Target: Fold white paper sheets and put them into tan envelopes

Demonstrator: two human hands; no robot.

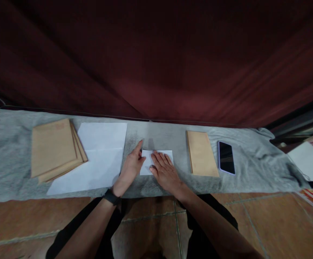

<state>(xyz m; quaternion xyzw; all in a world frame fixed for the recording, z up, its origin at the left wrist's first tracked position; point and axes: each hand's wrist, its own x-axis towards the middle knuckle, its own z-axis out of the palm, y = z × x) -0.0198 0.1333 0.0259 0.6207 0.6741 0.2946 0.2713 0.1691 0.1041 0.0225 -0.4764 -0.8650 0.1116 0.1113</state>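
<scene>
A small folded sheet of white paper [147, 167] lies on the grey cloth in front of me. Flat across its right part rests my right hand [165, 170], fingers stretched out and pressing on it. My left hand [132, 164], with a dark band on the wrist, is at the paper's left edge; its thumb and index finger are apart, and it holds nothing. Whether the left thumb touches the paper I cannot tell. Left of that hand are larger white sheets [105, 158] with a crease across them, partly covered by a stack of brown envelopes [54, 144].
Brown envelopes [203, 153] lie to the right, beside a phone [226, 157] with a dark screen. The grey cloth [259, 162] covers a long narrow surface, with a dark red curtain [156, 72] hanging behind it. Below is a tiled floor [148, 233].
</scene>
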